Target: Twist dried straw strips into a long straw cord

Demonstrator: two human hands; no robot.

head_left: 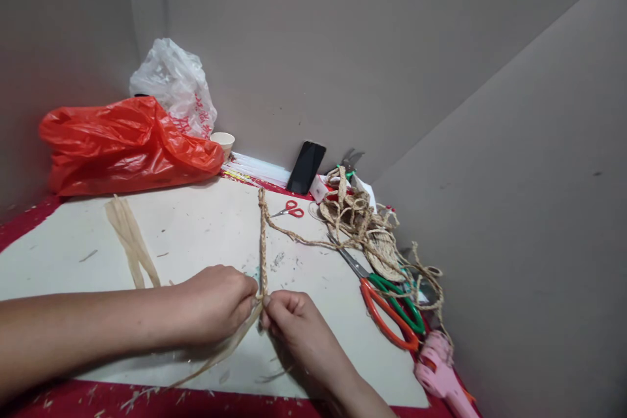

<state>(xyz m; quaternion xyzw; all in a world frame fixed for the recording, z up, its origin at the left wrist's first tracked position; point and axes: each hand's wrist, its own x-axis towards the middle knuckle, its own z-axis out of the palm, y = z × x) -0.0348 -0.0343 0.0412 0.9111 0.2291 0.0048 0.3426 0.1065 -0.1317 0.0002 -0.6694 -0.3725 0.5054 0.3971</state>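
Braid (263,248), one: over white board (206,228), long axis leading straight away from the fingertips of left hand (225,300) and right hand (294,323), both pinching its near end, equally close.

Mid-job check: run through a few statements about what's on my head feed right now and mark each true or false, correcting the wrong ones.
1. The left hand and the right hand meet at the near end of the braid. True.
2. The large scissors lie left of the braid. False: the large scissors lie to its right.
3. The small red-handled scissors lie right of the braid. True.
4. The left hand holds the glue gun. False: the pink glue gun lies at the right, apart from both hands.
5. The cup is beside the red bag. True.
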